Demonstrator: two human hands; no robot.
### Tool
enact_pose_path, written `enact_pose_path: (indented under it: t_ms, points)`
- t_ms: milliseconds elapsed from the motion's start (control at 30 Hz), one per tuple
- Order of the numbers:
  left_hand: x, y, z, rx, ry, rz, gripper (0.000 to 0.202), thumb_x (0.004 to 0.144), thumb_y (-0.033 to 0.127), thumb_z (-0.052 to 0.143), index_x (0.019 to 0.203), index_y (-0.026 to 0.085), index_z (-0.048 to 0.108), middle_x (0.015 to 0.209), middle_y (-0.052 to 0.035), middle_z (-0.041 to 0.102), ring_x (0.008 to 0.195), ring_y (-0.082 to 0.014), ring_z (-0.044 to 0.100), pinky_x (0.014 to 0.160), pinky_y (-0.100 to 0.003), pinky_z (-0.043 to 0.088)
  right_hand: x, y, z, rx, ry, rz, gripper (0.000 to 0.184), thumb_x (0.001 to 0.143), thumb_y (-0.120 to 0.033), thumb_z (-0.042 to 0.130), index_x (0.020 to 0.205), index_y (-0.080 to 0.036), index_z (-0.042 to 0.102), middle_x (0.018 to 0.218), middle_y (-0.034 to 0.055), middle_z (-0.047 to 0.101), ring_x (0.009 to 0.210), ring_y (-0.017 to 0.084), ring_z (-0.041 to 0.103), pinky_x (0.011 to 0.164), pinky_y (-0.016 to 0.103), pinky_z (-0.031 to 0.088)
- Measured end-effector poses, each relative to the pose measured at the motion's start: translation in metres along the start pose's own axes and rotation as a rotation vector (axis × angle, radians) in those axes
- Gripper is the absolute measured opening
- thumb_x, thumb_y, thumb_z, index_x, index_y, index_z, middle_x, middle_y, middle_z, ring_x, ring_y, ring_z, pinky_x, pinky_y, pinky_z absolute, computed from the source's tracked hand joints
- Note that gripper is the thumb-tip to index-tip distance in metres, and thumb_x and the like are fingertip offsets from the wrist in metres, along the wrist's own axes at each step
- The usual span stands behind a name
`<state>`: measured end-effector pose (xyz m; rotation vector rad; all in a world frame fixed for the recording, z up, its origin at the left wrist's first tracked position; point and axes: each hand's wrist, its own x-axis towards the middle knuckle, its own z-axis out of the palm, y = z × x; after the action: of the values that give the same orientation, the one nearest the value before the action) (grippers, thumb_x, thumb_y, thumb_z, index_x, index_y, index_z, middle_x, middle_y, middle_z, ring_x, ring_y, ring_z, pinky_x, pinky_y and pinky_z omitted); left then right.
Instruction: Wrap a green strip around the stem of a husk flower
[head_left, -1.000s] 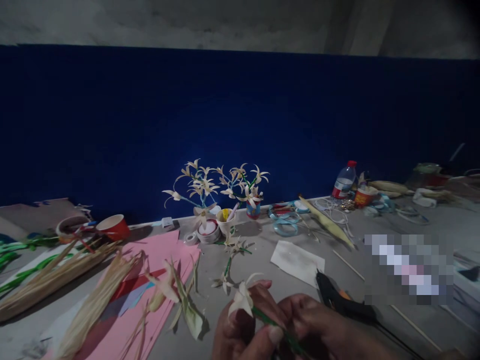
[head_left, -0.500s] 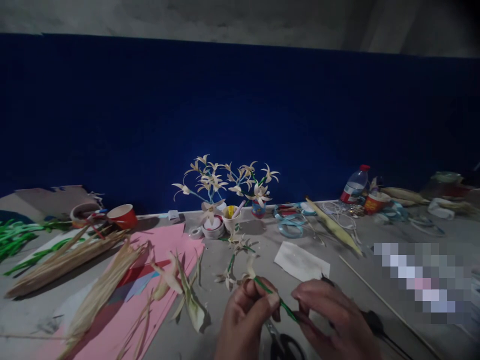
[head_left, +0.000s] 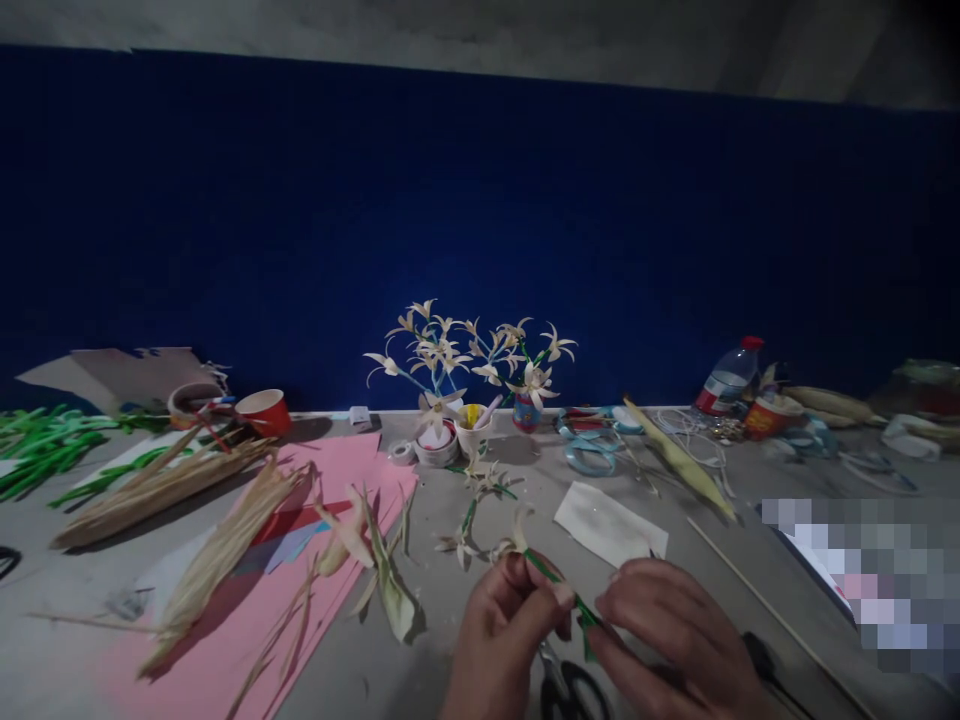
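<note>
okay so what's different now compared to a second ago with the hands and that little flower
The cream husk flower on its green stem went from upright between the hands to slanting up-left, bloom away from the person. The left hand still pinches the stem near the bloom; the right hand now pinches its lower end. Black-handled scissors came into view. The pink paper and the flower bouquet stayed put.

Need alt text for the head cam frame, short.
Two bare hands, left hand and right hand, pinch a green-stemmed straw flower between them above black scissors on a grey table. Behind lie pink paper, dried straw bundles, and a cup of finished flowers against a blue wall.
</note>
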<state>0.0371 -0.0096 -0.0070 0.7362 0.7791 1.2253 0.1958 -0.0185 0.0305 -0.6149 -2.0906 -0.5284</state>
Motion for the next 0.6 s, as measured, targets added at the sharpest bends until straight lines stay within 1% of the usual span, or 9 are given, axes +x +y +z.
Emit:
enact_pose_path:
  t_ms: [100, 200, 300, 367, 467, 567, 600]
  points:
    - [-0.004, 0.004, 0.003, 0.035, 0.012, 0.019, 0.013, 0.068, 0.021, 0.072, 0.064, 0.016, 0.06, 0.059, 0.0035, 0.055, 0.061, -0.0127, 0.047, 0.065, -0.026, 0.038, -0.002, -0.001, 0.0, -0.006, 0.012, 0.026, 0.023, 0.095, -0.008, 0.051, 0.083, -0.021, 0.066, 0.066, 0.0002, 0.078, 0.065, 0.013, 0.074, 0.075, 0.028, 0.059]
    - [-0.008, 0.007, 0.005, 0.063, 0.016, 0.041, 0.015, 0.069, 0.023, 0.073, 0.065, 0.016, 0.061, 0.06, 0.0037, 0.054, 0.062, -0.0126, 0.046, 0.064, -0.025, 0.039, -0.009, -0.003, 0.004, 0.003, 0.014, 0.042, 0.019, 0.09, -0.007, 0.055, 0.085, -0.021, 0.066, 0.071, 0.0021, 0.078, 0.069, 0.015, 0.074, 0.076, 0.03, 0.06]
    - [-0.011, 0.004, 0.006, 0.076, 0.052, 0.089, 0.021, 0.068, 0.03, 0.078, 0.065, 0.017, 0.061, 0.064, 0.0024, 0.056, 0.066, -0.0145, 0.048, 0.067, -0.026, 0.041, -0.016, -0.008, 0.008, 0.06, 0.051, 0.117, 0.019, 0.082, -0.003, 0.057, 0.087, -0.02, 0.065, 0.074, 0.0044, 0.076, 0.071, 0.017, 0.072, 0.076, 0.034, 0.06]
    - [-0.013, -0.002, 0.005, 0.087, 0.116, 0.131, 0.026, 0.065, 0.035, 0.082, 0.065, 0.018, 0.062, 0.07, -0.0001, 0.061, 0.073, -0.0175, 0.053, 0.072, -0.027, 0.043, -0.018, -0.012, 0.01, 0.127, 0.07, 0.21, 0.022, 0.077, -0.002, 0.059, 0.086, -0.021, 0.064, 0.075, 0.0048, 0.073, 0.072, 0.018, 0.071, 0.075, 0.034, 0.06]
    - [-0.017, -0.01, 0.001, 0.154, 0.226, 0.187, 0.027, 0.064, 0.04, 0.084, 0.069, 0.019, 0.068, 0.077, -0.0039, 0.067, 0.087, -0.0233, 0.059, 0.08, -0.03, 0.046, -0.019, -0.019, 0.012, 0.27, 0.062, 0.391, 0.027, 0.074, 0.0, 0.06, 0.087, -0.024, 0.06, 0.078, 0.0025, 0.069, 0.071, 0.018, 0.07, 0.065, 0.029, 0.057]
    - [-0.02, -0.014, -0.003, 0.225, 0.265, 0.235, 0.026, 0.063, 0.041, 0.085, 0.073, 0.02, 0.074, 0.08, -0.0065, 0.071, 0.093, -0.0268, 0.062, 0.087, -0.032, 0.047, -0.02, -0.025, 0.015, 0.424, 0.126, 0.57, 0.027, 0.077, -0.002, 0.061, 0.086, -0.027, 0.056, 0.079, -0.001, 0.066, 0.069, 0.015, 0.069, 0.059, 0.024, 0.056]
    - [-0.02, -0.014, -0.004, 0.238, 0.266, 0.25, 0.026, 0.063, 0.041, 0.085, 0.073, 0.02, 0.075, 0.081, -0.007, 0.072, 0.093, -0.0271, 0.063, 0.089, -0.032, 0.048, -0.021, -0.026, 0.015, 0.448, 0.146, 0.597, 0.026, 0.078, -0.003, 0.062, 0.085, -0.027, 0.056, 0.079, -0.0015, 0.066, 0.069, 0.015, 0.069, 0.06, 0.024, 0.056]
